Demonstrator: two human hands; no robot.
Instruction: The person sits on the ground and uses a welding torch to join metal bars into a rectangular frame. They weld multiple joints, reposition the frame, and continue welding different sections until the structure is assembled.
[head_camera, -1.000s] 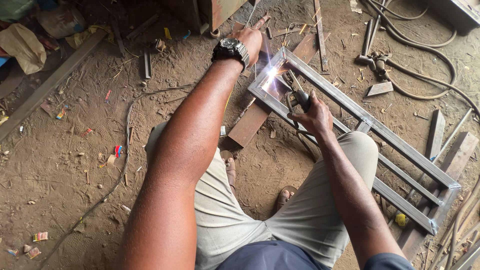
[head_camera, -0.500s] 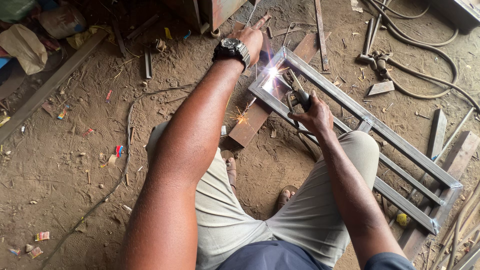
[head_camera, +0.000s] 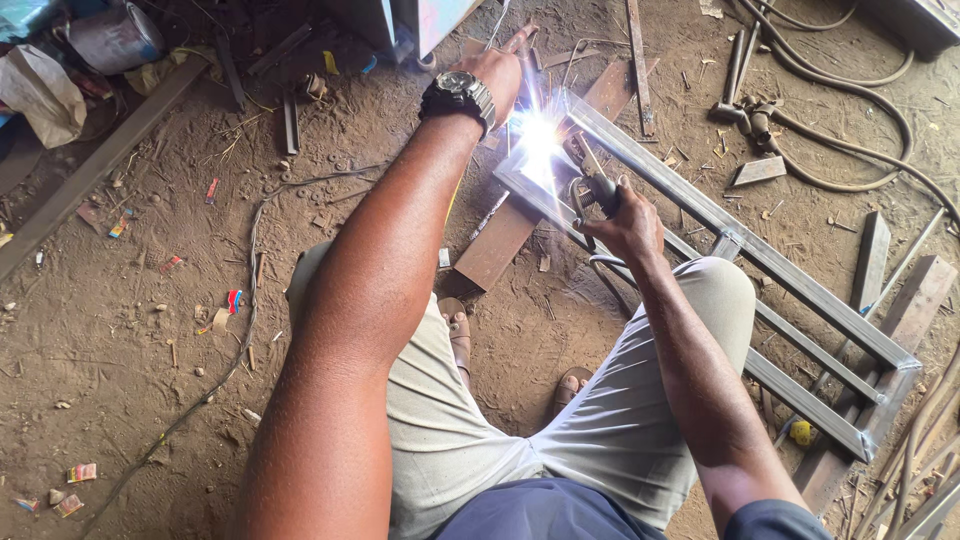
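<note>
Grey metal frame (head_camera: 760, 262) flat on dirt, electrode holder (head_camera: 597, 187) sparking

There is one view only, from a camera on the person's head. It looks steeply down and a little forward, over both arms and the bent knees, to the dirt floor (head_camera: 130, 330). The arms are very near the lens; the metal frame (head_camera: 760, 255) lies farther ahead, to the right.

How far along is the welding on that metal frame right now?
Done: the long metal frame lies assembled on the dirt floor, rails and cross pieces in place. In hand: the right hand holds the electrode holder, arc burning at the frame's near-end corner, with the left hand beside it. Left: the other joints; their weld state is too small to tell.
</note>
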